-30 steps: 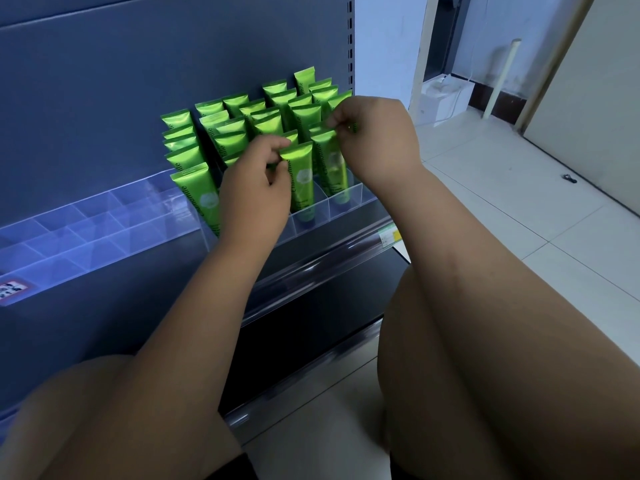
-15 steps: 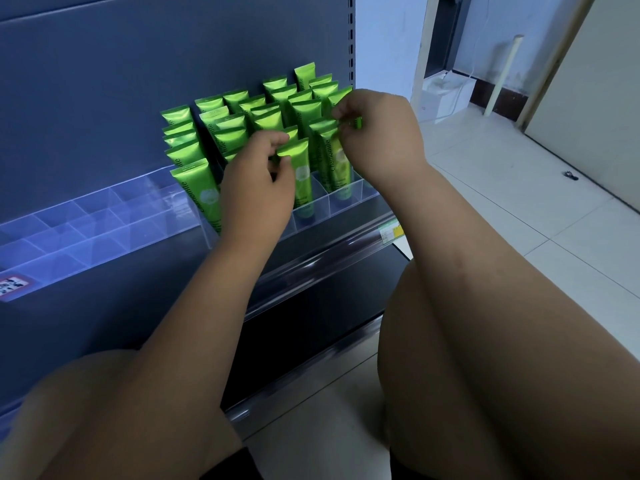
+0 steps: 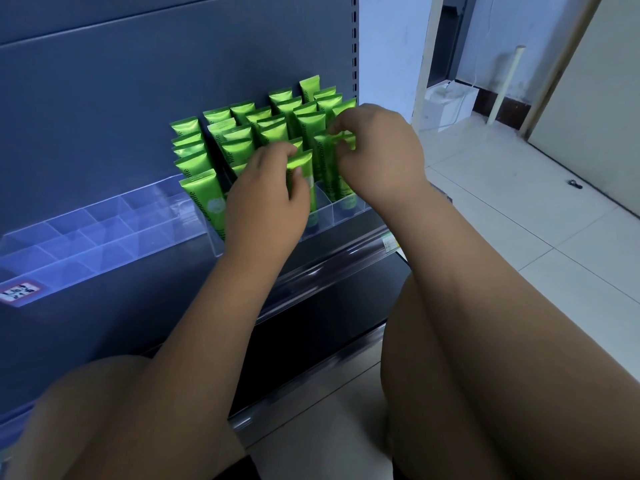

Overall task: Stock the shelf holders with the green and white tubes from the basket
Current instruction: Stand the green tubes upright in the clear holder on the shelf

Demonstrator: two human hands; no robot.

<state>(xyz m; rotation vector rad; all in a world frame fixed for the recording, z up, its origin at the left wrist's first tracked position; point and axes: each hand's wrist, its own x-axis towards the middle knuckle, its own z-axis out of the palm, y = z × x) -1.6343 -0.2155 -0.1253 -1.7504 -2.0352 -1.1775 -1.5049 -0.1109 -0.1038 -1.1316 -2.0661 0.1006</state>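
Several green tubes stand upright in a clear acrylic shelf holder against the dark blue back panel. My left hand pinches the crimped top of a front-row green tube. My right hand pinches the top of another green tube just to the right, in the front right part of the holder. Both tubes stand in their slots. The basket is out of view.
An empty clear divided holder sits left of the filled one, with a label sticker on its front. A lower shelf rail runs below. My knees fill the bottom. White tiled floor lies to the right.
Both hands have stayed on the front tubes with small finger shifts. The right hand has dropped slightly onto the tube top; the view has shifted a little.
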